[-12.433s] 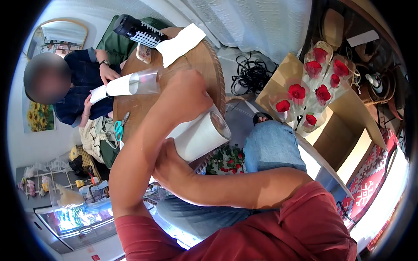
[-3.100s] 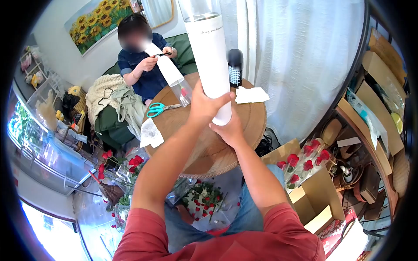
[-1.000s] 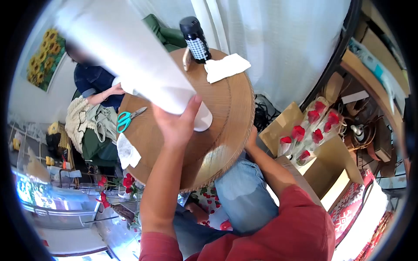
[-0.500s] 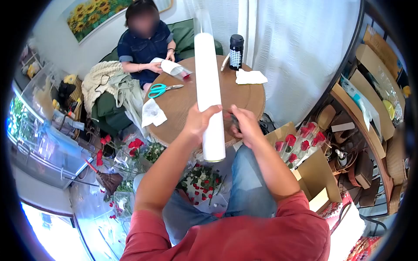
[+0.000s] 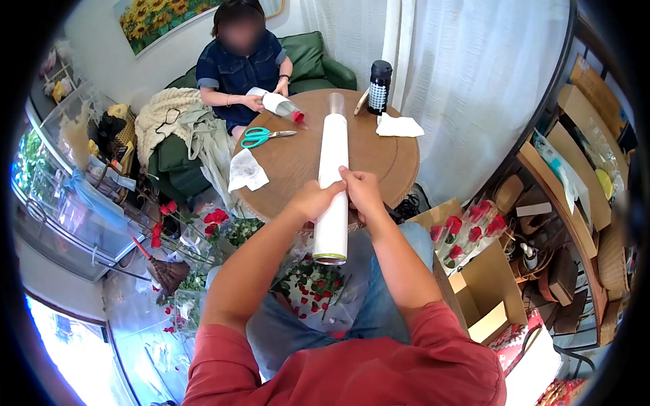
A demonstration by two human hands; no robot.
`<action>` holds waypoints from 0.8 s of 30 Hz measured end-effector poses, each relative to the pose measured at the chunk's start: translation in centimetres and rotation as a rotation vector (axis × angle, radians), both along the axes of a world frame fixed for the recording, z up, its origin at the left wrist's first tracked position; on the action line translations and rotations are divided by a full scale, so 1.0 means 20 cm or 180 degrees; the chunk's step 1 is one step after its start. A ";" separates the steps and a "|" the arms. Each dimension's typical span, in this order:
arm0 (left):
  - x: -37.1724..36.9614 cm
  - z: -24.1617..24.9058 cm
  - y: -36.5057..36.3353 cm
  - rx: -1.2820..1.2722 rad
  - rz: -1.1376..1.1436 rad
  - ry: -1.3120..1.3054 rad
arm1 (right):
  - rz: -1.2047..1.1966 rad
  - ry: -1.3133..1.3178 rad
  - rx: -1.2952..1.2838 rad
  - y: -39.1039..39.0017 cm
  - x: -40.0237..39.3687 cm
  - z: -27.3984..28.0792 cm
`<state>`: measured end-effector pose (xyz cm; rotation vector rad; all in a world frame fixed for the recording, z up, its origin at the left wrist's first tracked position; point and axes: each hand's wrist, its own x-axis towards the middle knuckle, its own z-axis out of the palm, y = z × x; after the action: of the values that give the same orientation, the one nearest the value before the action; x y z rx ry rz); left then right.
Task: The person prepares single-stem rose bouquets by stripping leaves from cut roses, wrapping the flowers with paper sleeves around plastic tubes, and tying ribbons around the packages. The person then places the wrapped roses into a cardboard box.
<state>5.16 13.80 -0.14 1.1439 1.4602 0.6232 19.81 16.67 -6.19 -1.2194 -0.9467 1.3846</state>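
At the centre of the frame, my left hand [image 5: 318, 201] grips the long white paper cylinder with a clear plastic end [image 5: 332, 145]; my right hand [image 5: 363, 191] meets its right edge, fingers curled, though whether they pinch anything I cannot tell. Behind lies the round brown wooden surface [image 5: 291, 166], bearing teal-handled metal scissors [image 5: 256, 137] left of centre. Upper left, a person in dark blue [image 5: 240, 74] holds a white-wrapped red flower [image 5: 276, 103].
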 end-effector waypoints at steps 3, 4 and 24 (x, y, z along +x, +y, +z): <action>-0.03 0.05 0.01 0.0286 -0.0580 0.1662 | 0.0058 0.0013 0.0040 -0.01 0.00 -0.01; -0.05 0.06 0.00 0.0447 -0.0633 0.2138 | 0.0058 -0.0176 0.0194 -0.02 0.00 -0.01; -0.36 -0.19 -0.58 0.2550 0.0496 0.1639 | 0.2705 -0.1388 0.0751 -0.70 0.25 -0.27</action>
<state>-2.03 2.28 -3.93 1.9232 1.8001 1.1425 24.73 2.77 -11.49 -0.9799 -2.0370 1.5850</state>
